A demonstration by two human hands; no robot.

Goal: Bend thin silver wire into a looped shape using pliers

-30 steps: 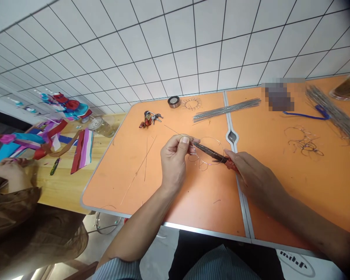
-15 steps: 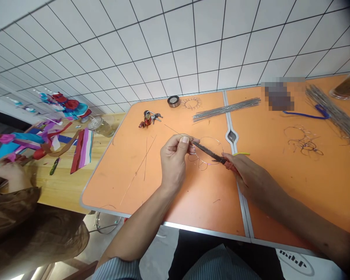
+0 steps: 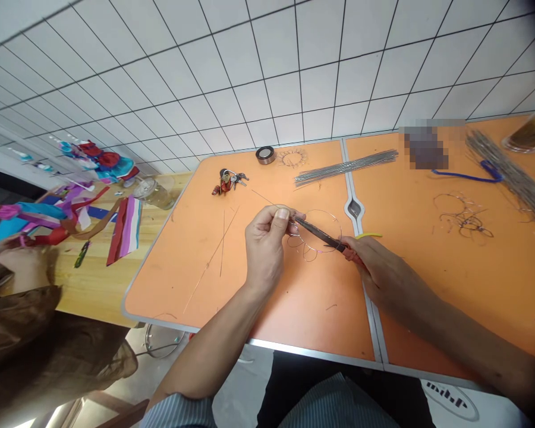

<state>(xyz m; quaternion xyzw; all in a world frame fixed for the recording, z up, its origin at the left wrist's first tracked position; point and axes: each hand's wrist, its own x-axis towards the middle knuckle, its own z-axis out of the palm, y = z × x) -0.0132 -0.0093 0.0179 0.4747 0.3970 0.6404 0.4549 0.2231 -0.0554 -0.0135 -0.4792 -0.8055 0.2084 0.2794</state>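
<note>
My left hand (image 3: 267, 241) pinches a thin wire between thumb and fingers; one straight end sticks out up and left. From these fingers hangs a wire ring with small loops (image 3: 310, 238), curving to the right above the table. My right hand (image 3: 374, 261) is wrapped round a red-handled tool with long dark jaws (image 3: 318, 230); whether it is scissors or pliers I cannot tell. Its tip reaches the wire at my left fingertips. Loose wires (image 3: 214, 255) lie crossed on the orange table (image 3: 294, 315) to the left.
At the back lie keys (image 3: 229, 181), a small round spool (image 3: 264, 155), a beaded wire ring (image 3: 293, 158) and a wire bundle (image 3: 345, 167). Tangled wire (image 3: 466, 220) and a larger bundle (image 3: 512, 172) are right. A co-worker's hand (image 3: 20, 258) handles ribbons on a wooden table (image 3: 93, 291).
My hands, the tool and the wire ring have hardly moved. At the left, the co-worker's hand and the ribbon in it have shifted slightly.
</note>
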